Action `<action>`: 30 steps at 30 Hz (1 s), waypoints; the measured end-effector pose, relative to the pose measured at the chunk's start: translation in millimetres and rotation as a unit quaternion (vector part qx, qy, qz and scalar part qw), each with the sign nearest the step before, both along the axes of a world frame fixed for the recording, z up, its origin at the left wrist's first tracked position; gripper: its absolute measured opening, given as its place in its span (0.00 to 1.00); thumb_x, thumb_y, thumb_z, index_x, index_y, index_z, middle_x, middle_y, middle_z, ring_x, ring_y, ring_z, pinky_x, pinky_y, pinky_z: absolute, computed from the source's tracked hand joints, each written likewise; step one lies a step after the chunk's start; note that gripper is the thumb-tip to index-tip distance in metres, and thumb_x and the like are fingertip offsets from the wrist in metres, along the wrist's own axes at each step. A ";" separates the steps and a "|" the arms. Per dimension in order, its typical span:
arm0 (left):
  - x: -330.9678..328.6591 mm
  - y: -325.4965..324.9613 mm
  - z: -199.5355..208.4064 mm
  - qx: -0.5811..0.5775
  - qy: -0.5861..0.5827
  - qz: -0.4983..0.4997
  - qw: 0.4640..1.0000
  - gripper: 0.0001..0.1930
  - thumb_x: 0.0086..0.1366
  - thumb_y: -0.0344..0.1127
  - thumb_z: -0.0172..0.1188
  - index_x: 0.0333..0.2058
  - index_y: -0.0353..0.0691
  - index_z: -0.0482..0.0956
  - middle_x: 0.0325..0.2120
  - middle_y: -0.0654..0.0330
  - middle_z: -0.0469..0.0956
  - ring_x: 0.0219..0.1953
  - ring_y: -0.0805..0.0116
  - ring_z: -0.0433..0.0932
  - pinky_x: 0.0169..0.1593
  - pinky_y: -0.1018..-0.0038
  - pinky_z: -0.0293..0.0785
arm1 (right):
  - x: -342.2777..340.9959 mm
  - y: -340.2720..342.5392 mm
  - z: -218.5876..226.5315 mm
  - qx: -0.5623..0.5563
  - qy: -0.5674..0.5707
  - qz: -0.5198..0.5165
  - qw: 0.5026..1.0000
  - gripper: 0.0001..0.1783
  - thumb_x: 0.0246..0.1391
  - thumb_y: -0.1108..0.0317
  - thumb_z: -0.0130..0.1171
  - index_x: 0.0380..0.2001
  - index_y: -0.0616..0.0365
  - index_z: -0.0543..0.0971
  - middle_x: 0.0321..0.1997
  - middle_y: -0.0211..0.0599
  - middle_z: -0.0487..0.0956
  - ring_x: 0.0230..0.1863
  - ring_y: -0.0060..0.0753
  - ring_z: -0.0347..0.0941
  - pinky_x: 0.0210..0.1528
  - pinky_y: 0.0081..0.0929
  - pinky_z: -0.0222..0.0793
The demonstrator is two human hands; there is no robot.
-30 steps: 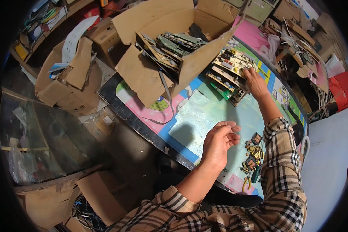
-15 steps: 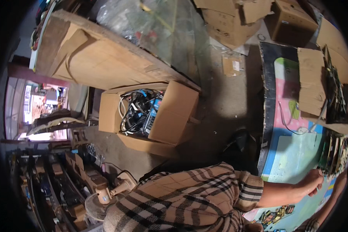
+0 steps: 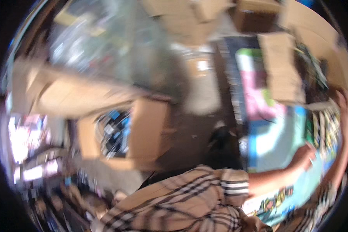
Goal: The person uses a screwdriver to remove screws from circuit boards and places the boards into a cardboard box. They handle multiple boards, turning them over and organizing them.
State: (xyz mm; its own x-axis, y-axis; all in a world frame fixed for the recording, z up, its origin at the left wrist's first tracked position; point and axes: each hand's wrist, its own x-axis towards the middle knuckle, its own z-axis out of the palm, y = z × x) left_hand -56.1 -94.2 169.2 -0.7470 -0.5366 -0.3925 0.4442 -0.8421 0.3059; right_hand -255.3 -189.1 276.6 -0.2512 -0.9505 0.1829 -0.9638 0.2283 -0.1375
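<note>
Boards (image 3: 324,129) stand between left hand (image 3: 303,156) and right hand (image 3: 343,102); blur hides both grips. Handling boards seems in hand; next move probably calls for firm hold.

The left hand (image 3: 304,156) is near stacked circuit boards (image 3: 325,127), the right hand (image 3: 342,101) beside a cardboard box (image 3: 283,67).

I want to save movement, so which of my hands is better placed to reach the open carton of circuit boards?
Probably your right hand: it appears beside the open carton, while your left hand is farther from it, over the table. Blur hides whether either holds anything.
</note>
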 end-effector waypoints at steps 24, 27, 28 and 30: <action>-3.5 -67.3 22.2 -0.415 -0.256 0.124 0.864 0.14 0.61 0.26 0.55 0.45 0.32 0.67 0.40 0.53 0.71 0.40 0.64 0.72 0.44 0.70 0.70 | 47.2 56.3 -41.8 -0.219 -0.039 0.047 0.974 0.15 0.61 0.70 0.43 0.27 0.61 0.79 0.29 0.41 0.74 0.33 0.43 0.66 0.44 0.36 0.61; -2.5 -76.4 29.8 -0.640 -0.335 0.216 0.656 0.17 0.59 0.27 0.56 0.47 0.31 0.69 0.45 0.47 0.69 0.48 0.56 0.70 0.52 0.65 0.66 | 42.5 55.8 -43.0 -0.222 -0.036 0.050 0.973 0.14 0.60 0.71 0.44 0.27 0.61 0.79 0.29 0.41 0.74 0.32 0.43 0.66 0.43 0.37 0.60; -2.9 -75.4 29.6 -0.652 -0.325 0.198 0.656 0.20 0.56 0.27 0.57 0.49 0.31 0.70 0.51 0.43 0.66 0.54 0.49 0.65 0.57 0.60 0.61 | 42.1 54.9 -43.1 -0.226 -0.036 0.053 0.972 0.14 0.60 0.71 0.44 0.27 0.61 0.79 0.29 0.41 0.74 0.32 0.43 0.66 0.43 0.37 0.60; -7.0 -76.2 20.8 -0.676 -0.283 0.165 0.660 0.21 0.55 0.27 0.58 0.49 0.32 0.69 0.49 0.45 0.69 0.51 0.48 0.68 0.55 0.59 0.63 | 39.6 55.0 -43.6 -0.221 -0.035 0.055 0.973 0.15 0.61 0.69 0.45 0.27 0.60 0.79 0.30 0.40 0.74 0.33 0.43 0.66 0.43 0.36 0.61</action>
